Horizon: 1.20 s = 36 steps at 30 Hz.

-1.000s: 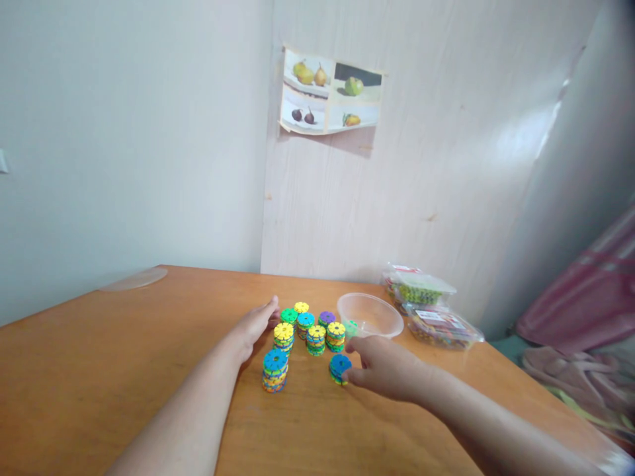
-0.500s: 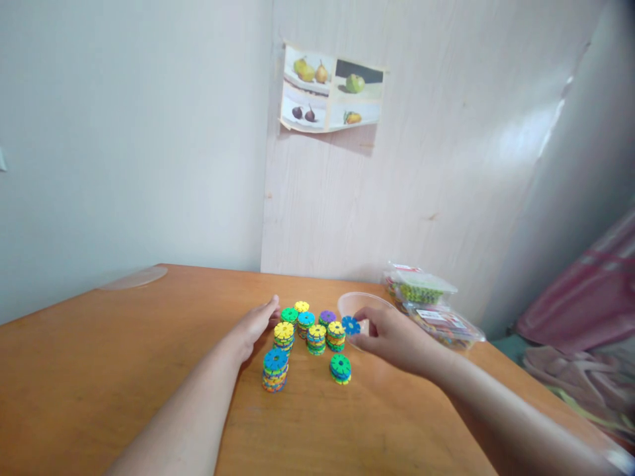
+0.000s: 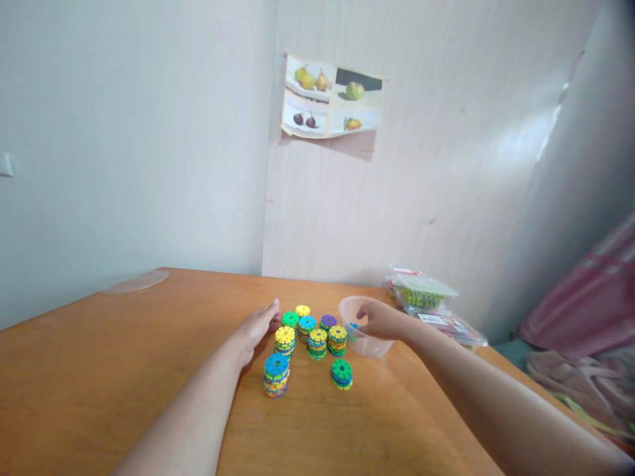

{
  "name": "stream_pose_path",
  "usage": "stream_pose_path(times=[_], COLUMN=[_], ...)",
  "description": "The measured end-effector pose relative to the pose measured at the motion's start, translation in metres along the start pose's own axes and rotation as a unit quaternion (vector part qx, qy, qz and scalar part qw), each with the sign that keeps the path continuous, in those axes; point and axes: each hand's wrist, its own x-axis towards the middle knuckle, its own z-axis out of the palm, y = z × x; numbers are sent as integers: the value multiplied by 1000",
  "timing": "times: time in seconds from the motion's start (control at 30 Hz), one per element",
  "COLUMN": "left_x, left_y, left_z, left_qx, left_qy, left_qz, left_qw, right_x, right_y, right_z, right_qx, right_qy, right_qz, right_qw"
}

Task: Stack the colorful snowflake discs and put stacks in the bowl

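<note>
Several short stacks of coloured toothed plastic discs [image 3: 317, 342] stand on the orange wooden table [image 3: 124, 370]. A blue-topped stack [image 3: 276, 375] and a lower green-topped stack [image 3: 341, 373] are nearest me. My left hand [image 3: 255, 328] lies flat and open on the table, fingertips beside the far left stacks. My right hand [image 3: 380, 318] reaches over the rim of a clear plastic bowl [image 3: 370, 345], fingers bent down and pinched. A blue disc [image 3: 353, 326] shows through the bowl wall right at those fingertips.
Two clear lidded boxes of small coloured pieces [image 3: 426, 291] sit behind the bowl by the wall. A clear round lid [image 3: 135, 281] lies at the table's far left corner. A fruit picture [image 3: 331, 96] hangs on the wall. Pink cloth [image 3: 590, 304] is at the right.
My right hand lifted a blue disc off the nearest right stack, leaving green on top, and carried it up and right into the bowl. My left hand stayed put.
</note>
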Motion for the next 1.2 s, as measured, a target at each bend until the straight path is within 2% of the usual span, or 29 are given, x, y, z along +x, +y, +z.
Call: stream_pose_path(times=[0.27, 0.5, 0.67, 0.8, 0.93, 1.0, 1.07, 1.13, 1.2], left_x=[3, 2, 2, 2, 2, 3, 3, 3, 3], left_y=[-2, -4, -3, -2, -2, -3, -3, -3, -3], left_z=[1, 1, -1, 0, 1, 1, 1, 1, 1], left_qx=[2, 9, 12, 9, -1, -5, -8, -8, -7], left_qy=[-13, -7, -3, -3, -6, -10, -15, -18, -18], left_qz=[1, 10, 12, 11, 12, 10, 9, 7, 8], left_qw=[1000, 1000, 1000, 1000, 1000, 1000, 1000, 1000, 1000], right_x=[7, 17, 16, 9, -17, -40, -65, -88, -102], right_y=[10, 4, 2, 3, -8, -19, -32, -42, -49], right_z=[1, 5, 4, -5, -21, -26, -26, -20, -10], right_qx=[-8, -26, -15, 11, 34, 86, 142, 166, 162], right_qy=[-37, -55, -53, -33, 31, 71, 57, -2, -24], right_qz=[-5, -13, -22, -13, 4, -19, -69, -108, -108], right_qw=[999, 998, 998, 999, 999, 994, 986, 980, 981])
